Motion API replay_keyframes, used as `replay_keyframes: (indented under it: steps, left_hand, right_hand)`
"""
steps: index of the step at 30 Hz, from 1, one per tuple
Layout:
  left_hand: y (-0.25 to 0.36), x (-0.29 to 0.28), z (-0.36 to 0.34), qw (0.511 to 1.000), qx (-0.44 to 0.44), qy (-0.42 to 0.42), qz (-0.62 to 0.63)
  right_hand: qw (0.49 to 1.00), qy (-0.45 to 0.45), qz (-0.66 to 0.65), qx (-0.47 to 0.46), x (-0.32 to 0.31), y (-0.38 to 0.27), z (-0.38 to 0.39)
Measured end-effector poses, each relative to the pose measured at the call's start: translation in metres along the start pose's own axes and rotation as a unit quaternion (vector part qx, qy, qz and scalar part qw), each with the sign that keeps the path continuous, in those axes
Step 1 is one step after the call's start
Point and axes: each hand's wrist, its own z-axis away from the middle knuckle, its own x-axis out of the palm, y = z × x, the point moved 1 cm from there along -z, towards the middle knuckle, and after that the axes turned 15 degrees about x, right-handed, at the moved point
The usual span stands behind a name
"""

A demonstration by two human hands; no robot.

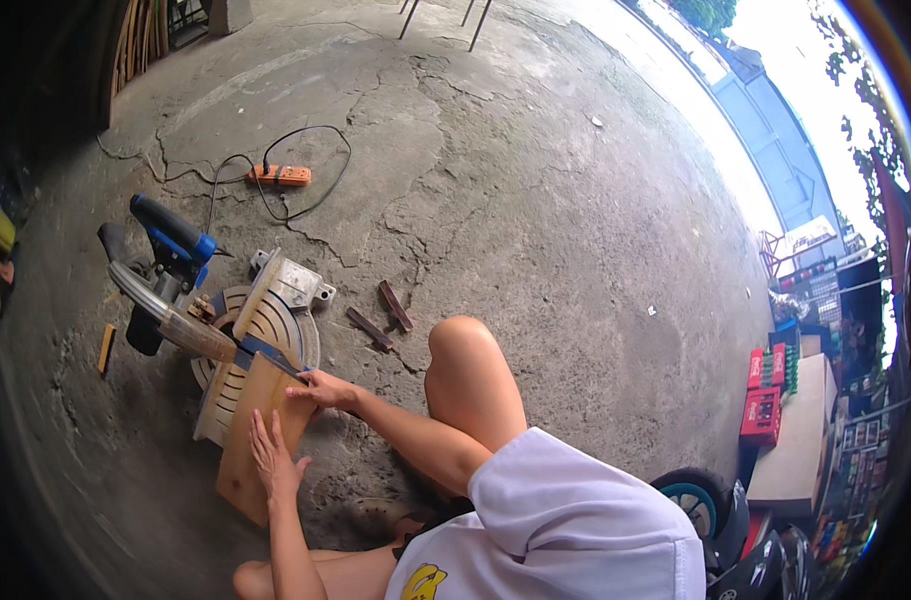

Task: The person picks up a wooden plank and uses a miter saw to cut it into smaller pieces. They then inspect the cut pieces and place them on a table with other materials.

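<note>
A miter saw (170, 230) with a blue-and-black handle stands on the ground at the left, over its slotted round base (290, 330). A light wooden board (243, 465) lies across the base below the blade guard. My left hand (273, 460) rests on the board's face with its fingers spread. My right hand (323, 393) grips the board's upper right end, beside a dark blue-grey strip (268, 358) whose kind I cannot make out.
An orange power strip (280, 176) with looped cord and two brown offcuts (395, 305) lie on cracked concrete (575, 250). A yellow stick (106, 348) lies left of the saw. Red crates (760, 415), a pale panel (790, 460) and a motorbike wheel (687, 500) line the right side.
</note>
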Motion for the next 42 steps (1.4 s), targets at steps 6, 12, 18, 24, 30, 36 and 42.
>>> replay_keyframes:
  steps: [6,12,18,24,30,36,42]
  left_hand:
    - [-0.042,0.063,0.014,0.992,0.018,-0.018,-0.127]
    - [-0.061,0.068,0.007,0.994,-0.055,0.000,-0.096]
    - [-0.061,0.062,-0.007,0.995,-0.043,-0.040,-0.079]
    - [-0.062,0.045,-0.017,0.996,-0.012,-0.051,-0.075]
    - [-0.095,0.064,0.000,0.993,0.003,0.117,0.035]
    - [-0.080,0.073,-0.021,0.996,-0.073,-0.014,-0.050]
    - [-0.061,0.068,-0.024,0.986,-0.164,-0.027,-0.001]
  right_hand:
    - [0.998,0.020,-0.028,0.054,-0.021,0.009,-0.035]
    - [0.861,0.462,0.194,-0.089,0.011,-0.027,-0.026]
    - [0.912,0.349,0.214,0.000,0.022,0.044,0.008]
    - [0.924,0.280,0.261,-0.007,0.028,0.063,0.020]
    - [0.820,0.476,0.198,-0.248,-0.003,-0.099,0.057]
    - [0.736,0.378,0.330,-0.454,0.061,-0.311,0.077]
    - [0.515,0.408,0.609,-0.444,0.096,-0.366,-0.059]
